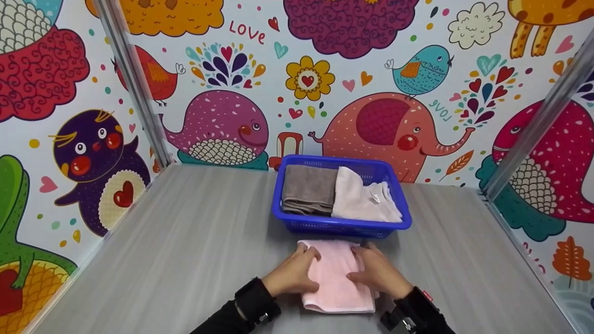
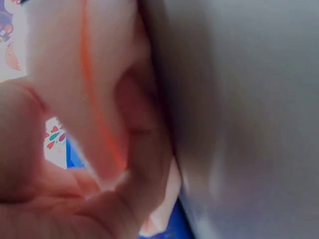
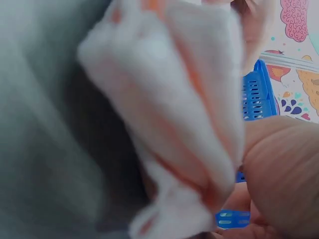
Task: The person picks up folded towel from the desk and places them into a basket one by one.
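Observation:
A folded pink towel point(image 1: 336, 278) is held between both hands in front of the basket. My left hand point(image 1: 293, 271) grips its left side, thumb on top; in the left wrist view the fingers point(image 2: 147, 144) curl under the towel's folded edge point(image 2: 84, 84). The right hand point(image 1: 378, 271) grips the opposite side, and the right wrist view shows the towel's layered folds point(image 3: 174, 99) beside the thumb point(image 3: 284, 169). Just beyond stands a blue plastic basket point(image 1: 343, 227). Inside it, a folded grey-brown towel point(image 1: 309, 185) lies on the left and a folded white towel point(image 1: 364, 199) on the right.
The grey wood-grain table point(image 1: 199, 241) reaches to printed cartoon wall panels point(image 1: 306, 130) at the back and both sides. Metal posts point(image 1: 139, 93) stand at the corners. The basket sits near the back panel.

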`<move>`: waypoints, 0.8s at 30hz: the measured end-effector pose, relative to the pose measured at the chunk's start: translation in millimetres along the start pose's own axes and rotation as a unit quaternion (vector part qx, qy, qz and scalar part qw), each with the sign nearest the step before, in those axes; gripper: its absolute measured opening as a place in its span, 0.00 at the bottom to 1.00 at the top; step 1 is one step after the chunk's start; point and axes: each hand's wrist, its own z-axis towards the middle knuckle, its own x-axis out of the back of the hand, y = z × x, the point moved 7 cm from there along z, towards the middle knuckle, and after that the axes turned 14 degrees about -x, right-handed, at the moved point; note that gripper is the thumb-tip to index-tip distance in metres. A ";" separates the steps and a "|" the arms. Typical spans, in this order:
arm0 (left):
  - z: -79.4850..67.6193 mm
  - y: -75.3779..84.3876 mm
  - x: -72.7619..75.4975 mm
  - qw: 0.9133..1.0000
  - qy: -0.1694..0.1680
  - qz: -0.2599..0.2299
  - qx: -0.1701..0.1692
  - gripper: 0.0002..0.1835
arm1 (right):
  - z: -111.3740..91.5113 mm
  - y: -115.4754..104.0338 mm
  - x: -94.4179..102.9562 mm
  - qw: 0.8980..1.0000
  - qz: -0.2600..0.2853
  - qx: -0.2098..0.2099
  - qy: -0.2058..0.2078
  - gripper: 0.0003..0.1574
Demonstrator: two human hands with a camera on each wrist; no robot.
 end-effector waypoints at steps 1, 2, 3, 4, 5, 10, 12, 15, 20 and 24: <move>0.3 0.3 -0.5 1.000 0.001 -0.003 0.000 0.32 | -0.2 -0.8 -0.3 1.000 -0.001 0.004 0.001 0.41; 0.5 0.9 -0.8 1.000 0.001 -0.004 0.000 0.32 | -0.5 -1.6 -0.5 1.000 -0.001 0.008 0.001 0.40; 0.8 1.4 -1.3 1.000 0.001 -0.004 -0.001 0.32 | -0.7 -2.1 -0.7 1.000 -0.002 0.013 0.002 0.40; 0.9 2.4 -1.3 1.000 0.001 -0.005 -0.002 0.32 | -1.1 -2.9 -0.7 1.000 -0.003 0.020 0.001 0.39; 1.0 3.0 -1.6 1.000 0.000 -0.006 -0.004 0.33 | -1.7 -3.6 -0.5 1.000 -0.004 0.028 0.001 0.39; -0.2 9.9 3.1 1.000 -0.012 -0.002 -0.006 0.32 | -5.6 -7.9 2.8 0.997 -0.018 0.075 -0.010 0.35; -0.7 14.2 6.9 1.000 -0.019 0.001 -0.007 0.31 | -6.8 -10.3 4.8 0.995 -0.020 0.092 -0.022 0.33; -0.6 21.3 13.3 1.000 -0.028 0.006 -0.013 0.32 | -8.4 -13.4 7.6 0.993 -0.015 0.103 -0.050 0.32; -0.2 31.0 21.1 0.999 -0.037 0.007 -0.026 0.32 | -13.4 -15.4 15.6 0.991 -0.003 0.105 -0.080 0.30; -1.8 39.0 27.3 0.999 -0.035 -0.010 -0.033 0.31 | -18.5 -15.8 24.8 0.991 0.010 0.098 -0.088 0.31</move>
